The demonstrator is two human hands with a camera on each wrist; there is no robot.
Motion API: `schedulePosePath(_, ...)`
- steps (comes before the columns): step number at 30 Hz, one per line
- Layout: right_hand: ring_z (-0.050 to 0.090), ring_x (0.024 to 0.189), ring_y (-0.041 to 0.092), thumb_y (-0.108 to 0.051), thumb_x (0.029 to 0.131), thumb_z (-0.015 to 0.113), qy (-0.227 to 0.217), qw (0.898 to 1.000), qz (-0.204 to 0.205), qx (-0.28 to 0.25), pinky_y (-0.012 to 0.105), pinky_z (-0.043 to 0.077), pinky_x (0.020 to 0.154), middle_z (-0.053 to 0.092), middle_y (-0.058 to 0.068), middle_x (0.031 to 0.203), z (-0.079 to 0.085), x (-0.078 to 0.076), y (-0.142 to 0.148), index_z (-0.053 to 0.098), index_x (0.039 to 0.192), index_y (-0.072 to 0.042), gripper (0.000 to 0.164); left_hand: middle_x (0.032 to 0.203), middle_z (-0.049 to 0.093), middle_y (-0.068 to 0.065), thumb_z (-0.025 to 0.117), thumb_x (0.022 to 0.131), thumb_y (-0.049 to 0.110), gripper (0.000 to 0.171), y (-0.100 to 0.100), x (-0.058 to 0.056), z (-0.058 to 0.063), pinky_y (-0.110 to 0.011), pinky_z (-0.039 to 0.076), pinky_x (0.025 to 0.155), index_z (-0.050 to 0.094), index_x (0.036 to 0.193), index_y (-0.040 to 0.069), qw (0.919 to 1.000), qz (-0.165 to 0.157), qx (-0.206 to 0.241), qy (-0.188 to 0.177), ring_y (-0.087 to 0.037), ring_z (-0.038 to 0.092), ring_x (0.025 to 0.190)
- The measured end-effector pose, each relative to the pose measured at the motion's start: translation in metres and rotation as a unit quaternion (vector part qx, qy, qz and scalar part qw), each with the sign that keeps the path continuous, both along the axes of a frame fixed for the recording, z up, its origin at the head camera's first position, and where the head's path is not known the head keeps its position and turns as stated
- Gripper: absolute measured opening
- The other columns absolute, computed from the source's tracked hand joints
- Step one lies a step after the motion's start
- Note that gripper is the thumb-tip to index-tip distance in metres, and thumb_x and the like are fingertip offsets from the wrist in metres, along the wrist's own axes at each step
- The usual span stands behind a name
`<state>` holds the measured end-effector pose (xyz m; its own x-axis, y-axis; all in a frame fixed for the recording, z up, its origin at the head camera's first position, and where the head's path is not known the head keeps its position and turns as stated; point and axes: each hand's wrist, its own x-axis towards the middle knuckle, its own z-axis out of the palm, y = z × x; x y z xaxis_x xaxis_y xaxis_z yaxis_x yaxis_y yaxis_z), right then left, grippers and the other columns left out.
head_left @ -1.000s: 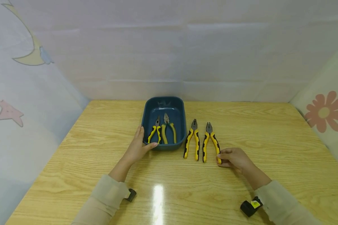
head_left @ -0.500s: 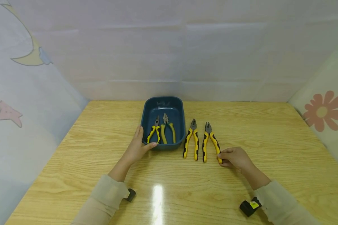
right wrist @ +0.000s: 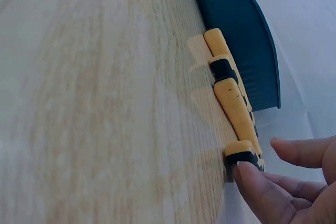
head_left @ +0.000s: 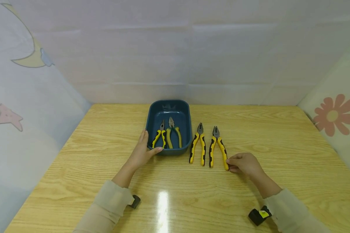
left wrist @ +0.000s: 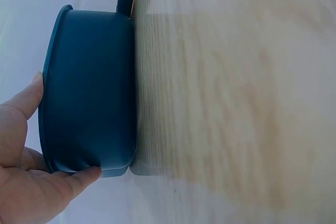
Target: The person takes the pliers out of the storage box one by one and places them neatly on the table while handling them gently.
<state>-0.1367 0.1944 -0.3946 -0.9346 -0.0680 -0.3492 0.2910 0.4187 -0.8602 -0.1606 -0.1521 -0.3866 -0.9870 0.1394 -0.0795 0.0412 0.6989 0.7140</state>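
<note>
In the head view my left hand (head_left: 140,153) rests at the near left corner of a dark blue tray (head_left: 149,120). Its thumb lies on the near rim, and straight fingers press the side wall. Inside the tray lie needle-nose pliers (head_left: 164,132) and pliers with dull yellow-green handles (head_left: 177,132). To the right of the tray two yellow-and-black combination pliers (head_left: 202,142) (head_left: 222,148) stand side by side with spread handles. My right hand (head_left: 245,163) touches the right handle's end of the outer pair; in the right wrist view the thumb (right wrist: 299,151) is apart from it.
The wooden table (head_left: 198,200) runs back to a pale cloth wall (head_left: 233,58). Similar cloth stands at the left and right sides. A black wrist camera (head_left: 258,216) sits by the right sleeve, another (head_left: 135,202) by the left.
The outer pliers' right handle has shifted very slightly left, and my right thumb now sits at its edge rather than over it. My left hand and the tray have stayed put.
</note>
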Motion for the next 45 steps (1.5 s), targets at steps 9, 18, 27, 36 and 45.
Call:
schedulePosePath(9, 0.060, 0.073, 0.019, -0.011, 0.085, 0.054, 0.009, 0.999, 0.001, -0.048, 0.031, 0.050, 0.065, 0.061, 0.011, 0.083, 0.002, 0.000, -0.001, 0.051, 0.106, 0.016, 0.035, 0.142, -0.010, -0.012, 0.058, 0.081, 0.038, 0.090, 0.000, 0.000, 0.000, -0.044, 0.015, 0.100, -0.001, 0.137, 0.000, 1.0000, -0.002, 0.002, 0.004, -0.029, 0.001, 0.128)
schedulePosePath(18, 0.059, 0.084, 0.020, -0.022, 0.084, 0.057, 0.042, 0.996, 0.006, -0.082, 0.031, 0.048, 0.072, 0.057, 0.020, 0.099, 0.004, -0.001, -0.003, 0.044, 0.114, 0.016, 0.050, 0.142, -0.009, -0.013, 0.058, 0.080, 0.039, 0.091, 0.000, 0.000, -0.001, -0.045, 0.016, 0.099, -0.001, 0.137, -0.001, 1.0000, -0.006, 0.001, 0.007, -0.030, 0.002, 0.128)
schedulePosePath(27, 0.058, 0.089, 0.019, -0.017, 0.084, 0.056, 0.037, 0.986, 0.026, -0.162, 0.032, 0.045, 0.078, 0.048, 0.028, 0.110, 0.008, -0.002, -0.011, 0.034, 0.120, 0.020, 0.056, 0.142, -0.010, -0.014, 0.058, 0.080, 0.040, 0.092, 0.000, 0.000, -0.002, -0.047, 0.016, 0.099, -0.001, 0.137, -0.001, 0.9999, -0.010, 0.000, 0.008, -0.032, 0.003, 0.128)
schedulePosePath(36, 0.056, 0.095, 0.025, -0.013, 0.087, 0.052, 0.020, 0.982, 0.031, -0.187, 0.034, 0.044, 0.079, 0.039, 0.032, 0.119, 0.011, -0.006, -0.022, 0.032, 0.123, 0.016, 0.051, 0.142, -0.012, -0.011, 0.057, 0.081, 0.039, 0.091, -0.001, 0.000, -0.001, -0.046, 0.016, 0.099, -0.002, 0.137, 0.000, 0.9999, -0.009, 0.001, 0.007, -0.030, 0.002, 0.128)
schedulePosePath(45, 0.055, 0.096, 0.027, -0.015, 0.086, 0.053, 0.014, 0.975, 0.040, -0.218, 0.035, 0.044, 0.080, 0.036, 0.033, 0.120, 0.016, -0.011, -0.029, 0.030, 0.124, 0.017, 0.054, 0.142, -0.010, -0.013, 0.057, 0.080, 0.040, 0.091, -0.001, -0.001, -0.001, -0.046, 0.016, 0.099, -0.002, 0.137, 0.000, 0.9999, -0.009, 0.001, 0.007, -0.030, 0.002, 0.128)
